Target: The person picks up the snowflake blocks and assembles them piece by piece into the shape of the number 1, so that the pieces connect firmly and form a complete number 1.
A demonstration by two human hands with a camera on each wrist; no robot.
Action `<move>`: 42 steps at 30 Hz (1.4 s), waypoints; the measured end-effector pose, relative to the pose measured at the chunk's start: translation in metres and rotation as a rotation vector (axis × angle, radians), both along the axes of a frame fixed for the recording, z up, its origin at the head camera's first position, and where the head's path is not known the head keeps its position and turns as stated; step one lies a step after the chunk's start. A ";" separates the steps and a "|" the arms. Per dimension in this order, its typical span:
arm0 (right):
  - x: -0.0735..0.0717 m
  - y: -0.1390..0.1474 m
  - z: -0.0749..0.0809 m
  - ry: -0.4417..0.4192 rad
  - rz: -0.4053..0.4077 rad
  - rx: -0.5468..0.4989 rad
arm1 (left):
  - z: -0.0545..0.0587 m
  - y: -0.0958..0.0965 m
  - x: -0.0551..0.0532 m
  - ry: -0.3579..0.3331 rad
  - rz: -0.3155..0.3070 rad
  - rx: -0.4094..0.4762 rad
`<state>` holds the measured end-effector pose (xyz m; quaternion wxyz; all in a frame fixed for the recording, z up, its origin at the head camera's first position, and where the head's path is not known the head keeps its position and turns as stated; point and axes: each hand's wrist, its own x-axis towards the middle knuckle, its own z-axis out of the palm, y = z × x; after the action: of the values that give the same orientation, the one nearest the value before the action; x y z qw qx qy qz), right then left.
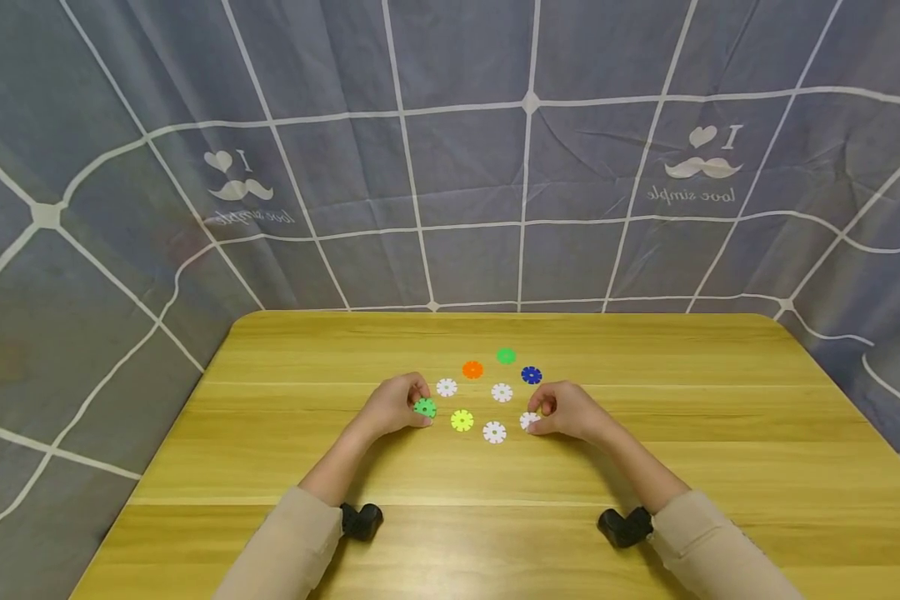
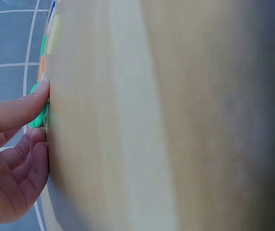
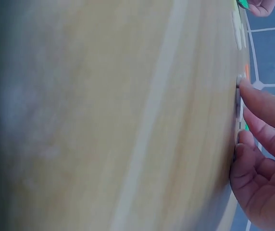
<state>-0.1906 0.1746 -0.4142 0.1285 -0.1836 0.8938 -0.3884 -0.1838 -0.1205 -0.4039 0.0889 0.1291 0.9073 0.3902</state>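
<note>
The left hand (image 1: 390,407) pinches a held green disc (image 1: 425,407) between thumb and fingers, the grip only as wide as the disc. The right hand (image 1: 572,409) has a held white disc (image 1: 528,419) nipped the same way, with part of its rim showing past the fingers. In the right wrist view, that hand's remaining fingers are curled in close to the worktop (image 1: 487,517); whether either held disc touches the wood I cannot tell.

Take the head view as a dial, 12 pointing away from the person, centred on the middle white disc (image 1: 498,389). The held green disc sits just short of 9 o'clock, the held white disc between 4 and 5. A far green disc (image 1: 506,356) lies at 12, a blue disc (image 1: 531,375) at 2, a near white disc (image 1: 494,432) just past 6, a yellow disc (image 1: 462,420) at 8, a left white disc (image 1: 446,387) at 9 and an orange disc (image 1: 472,369) at 10. These lie flat and apart, their edges notched.

Both arms wear beige sleeves (image 1: 288,542). Beyond the worktop, at 12, hangs a grey cloth (image 1: 472,167) with white lines.
</note>
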 end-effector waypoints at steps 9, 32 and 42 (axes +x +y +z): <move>0.000 -0.002 0.003 -0.019 0.009 -0.001 | 0.000 0.000 0.003 0.039 -0.041 0.002; -0.001 -0.001 0.006 -0.173 0.055 -0.079 | 0.003 -0.013 0.010 -0.127 -0.062 0.156; 0.001 -0.005 0.014 -0.322 0.080 -0.356 | 0.006 -0.008 0.015 -0.143 -0.057 0.218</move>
<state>-0.1894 0.1697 -0.4003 0.2500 -0.1743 0.7713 -0.5588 -0.1686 -0.1288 -0.3975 0.1497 0.1359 0.8468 0.4919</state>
